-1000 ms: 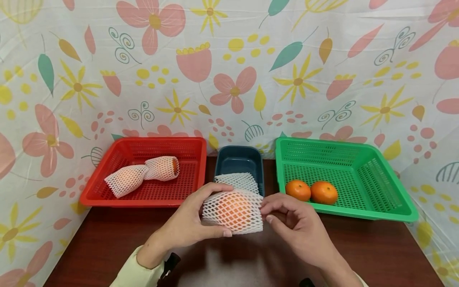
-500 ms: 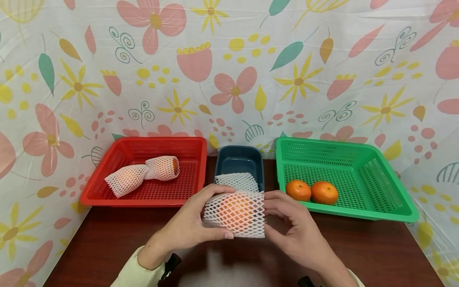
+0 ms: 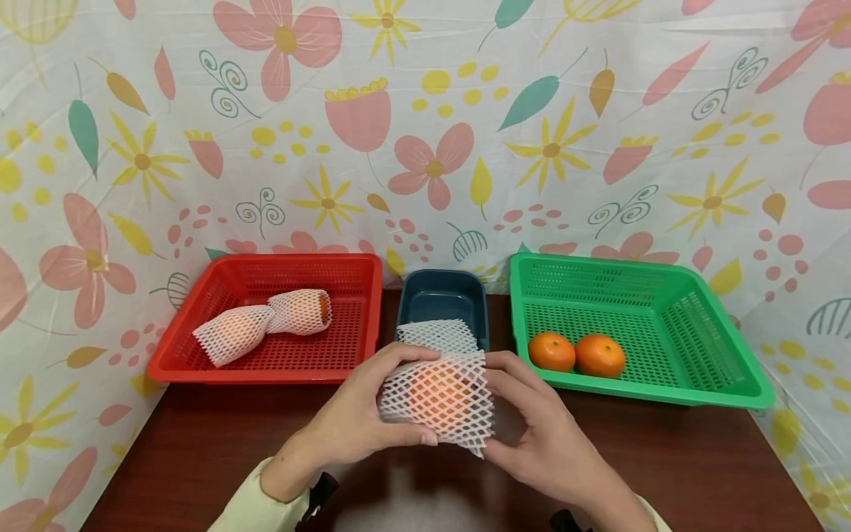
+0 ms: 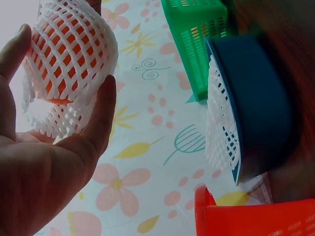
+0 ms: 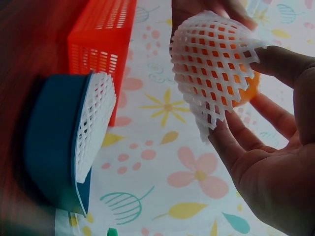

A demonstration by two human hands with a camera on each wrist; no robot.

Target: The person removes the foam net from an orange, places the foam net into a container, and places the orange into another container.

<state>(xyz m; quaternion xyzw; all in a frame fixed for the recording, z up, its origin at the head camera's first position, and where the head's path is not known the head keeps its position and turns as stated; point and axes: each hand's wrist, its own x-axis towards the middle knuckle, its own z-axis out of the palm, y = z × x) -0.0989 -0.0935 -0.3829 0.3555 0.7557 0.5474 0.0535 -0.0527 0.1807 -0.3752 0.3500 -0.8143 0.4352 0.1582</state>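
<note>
Pale yellow-green sleeves (image 3: 253,502) are worn — a small black wrist device (image 3: 323,490) at the left cuff, another black piece (image 3: 565,520) near the right.

A white cloth (image 3: 372,66) printed with pink blossoms, yellow daisies and teal leaves hangs behind and along both sides of my dark reddish-brown table (image 3: 219,428). To my left, a red perforated basket (image 3: 352,332) holds two mesh-sleeved oranges (image 3: 302,312), touching end to end, the right one showing bare fruit at its sleeve's opening. Straight ahead of me, a dark blue tray (image 3: 442,299) stands between the baskets, white foam netting (image 3: 439,335) jutting past its rim at the near end. To my right, a green perforated basket (image 3: 678,347) holds two unwrapped oranges (image 3: 552,352), side by side near its front left corner.
</note>
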